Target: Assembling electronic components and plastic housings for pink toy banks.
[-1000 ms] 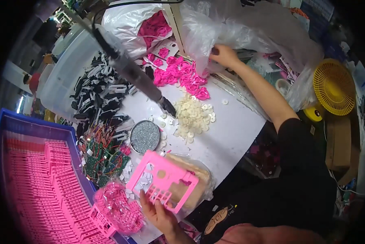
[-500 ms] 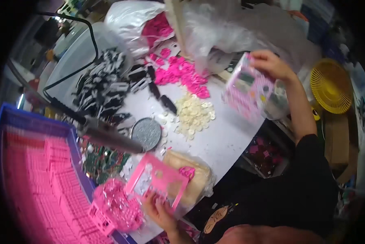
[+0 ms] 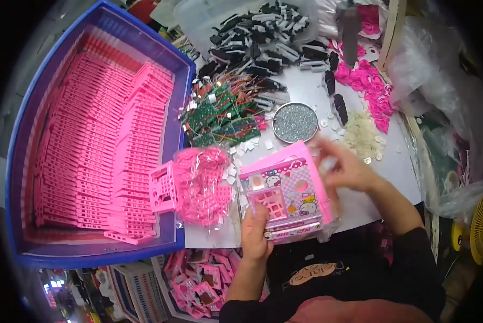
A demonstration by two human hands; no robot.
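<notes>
My left hand [image 3: 256, 232] grips the lower left corner of a pink plastic panel [image 3: 323, 199], with its thumb on top. Over that panel lies a printed faceplate [image 3: 284, 196] with cartoon figures, a round hole and a window showing a pink grid of key openings. Part of the pink panel shows beyond the faceplate at the top and right. My right hand [image 3: 346, 168] is just off the right edge, thumb and fingers apart, fingertips blurred; nothing shows in it. Left of the panel, a clear bag of pink keypad parts [image 3: 203, 185] lies beside a loose pink grid piece [image 3: 162, 187].
A blue crate [image 3: 16, 161] with rows of pink grids fills the left. Behind the panel are green circuit boards [image 3: 220, 116], a round tin of metal bits [image 3: 295, 123], black parts [image 3: 260, 37], magenta pieces [image 3: 368, 86] and cream discs [image 3: 364, 134]. Pink frames [image 3: 203, 280] lie below the table edge.
My right hand has come in from the far right, and the printed faceplate now lies over the pink panel in my left hand. The view has turned left toward the crate.
</notes>
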